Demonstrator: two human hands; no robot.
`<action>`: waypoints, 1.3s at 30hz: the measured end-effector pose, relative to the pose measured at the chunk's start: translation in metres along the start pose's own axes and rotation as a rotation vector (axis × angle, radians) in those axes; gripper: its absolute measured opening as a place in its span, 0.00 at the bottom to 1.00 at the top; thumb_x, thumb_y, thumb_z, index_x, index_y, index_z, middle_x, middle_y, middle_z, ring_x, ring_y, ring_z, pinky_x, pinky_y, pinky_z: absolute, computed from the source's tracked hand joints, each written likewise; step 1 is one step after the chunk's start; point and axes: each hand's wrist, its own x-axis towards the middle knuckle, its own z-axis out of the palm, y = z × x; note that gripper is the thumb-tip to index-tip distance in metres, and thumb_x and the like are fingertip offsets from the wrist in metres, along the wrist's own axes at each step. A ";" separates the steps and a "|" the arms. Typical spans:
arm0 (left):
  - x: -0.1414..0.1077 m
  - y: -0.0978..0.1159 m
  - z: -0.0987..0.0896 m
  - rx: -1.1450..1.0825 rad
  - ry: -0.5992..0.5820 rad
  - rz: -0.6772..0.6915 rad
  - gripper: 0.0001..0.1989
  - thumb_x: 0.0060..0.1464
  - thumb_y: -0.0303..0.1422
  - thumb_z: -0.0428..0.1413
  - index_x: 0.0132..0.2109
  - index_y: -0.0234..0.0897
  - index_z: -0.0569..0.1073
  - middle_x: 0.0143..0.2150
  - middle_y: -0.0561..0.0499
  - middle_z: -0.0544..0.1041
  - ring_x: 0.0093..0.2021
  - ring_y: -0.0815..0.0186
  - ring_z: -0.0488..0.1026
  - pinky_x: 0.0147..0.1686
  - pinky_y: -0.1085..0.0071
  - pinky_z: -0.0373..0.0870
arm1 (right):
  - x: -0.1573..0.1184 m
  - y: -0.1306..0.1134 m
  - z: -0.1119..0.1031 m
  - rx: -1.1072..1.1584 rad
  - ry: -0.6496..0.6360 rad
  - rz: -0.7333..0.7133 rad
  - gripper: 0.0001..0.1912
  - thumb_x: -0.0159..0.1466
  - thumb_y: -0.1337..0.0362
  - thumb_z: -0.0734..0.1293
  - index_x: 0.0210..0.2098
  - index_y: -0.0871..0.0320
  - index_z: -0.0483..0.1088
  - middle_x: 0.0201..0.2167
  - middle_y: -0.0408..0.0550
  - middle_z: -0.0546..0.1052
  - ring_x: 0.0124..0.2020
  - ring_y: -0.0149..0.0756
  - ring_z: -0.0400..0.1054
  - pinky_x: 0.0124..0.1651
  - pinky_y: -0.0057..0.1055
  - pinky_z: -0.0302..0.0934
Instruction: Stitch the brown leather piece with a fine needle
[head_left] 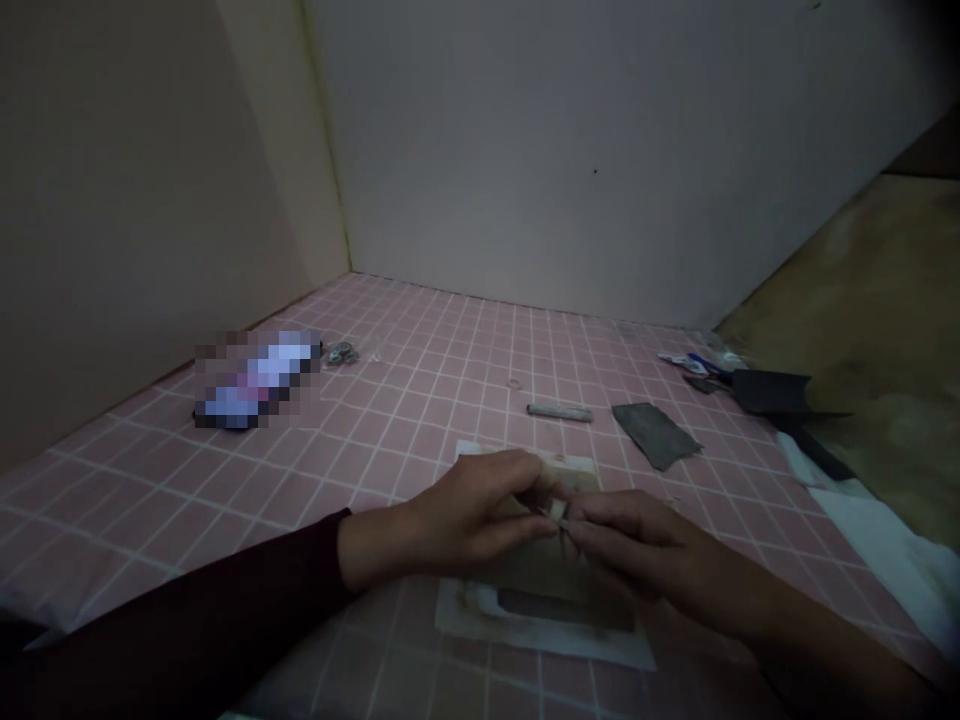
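Over a white sheet (547, 645), my two hands meet with their fingertips closed. My left hand (480, 510) pinches a small pale piece (557, 509) between thumb and fingers. From the other side, my right hand (637, 540) is pressed up against the same spot, its thumb and fingers closed. A thin sliver shows at its fingertips, too small to name. Beneath the hands lies a tan flat board (525, 570), partly hidden by them. A dark rectangular patch (562, 608) shows on its near side.
A dark grey sheet like sandpaper (656, 435), a grey rod (559, 412) and a small ring (514, 384) lie beyond. Left are a pixelated object (259, 385) and small metal bits (342, 353). Right are a black scoop-like object (776, 393) and white cloth (885, 530). Walls bound the back.
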 end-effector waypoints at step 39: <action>0.003 -0.007 0.010 -0.422 0.030 -0.329 0.07 0.58 0.34 0.54 0.41 0.34 0.69 0.31 0.54 0.66 0.30 0.72 0.63 0.28 0.76 0.61 | -0.002 0.025 0.013 -0.568 0.296 -0.126 0.07 0.64 0.69 0.56 0.29 0.59 0.62 0.24 0.42 0.65 0.23 0.30 0.59 0.28 0.28 0.49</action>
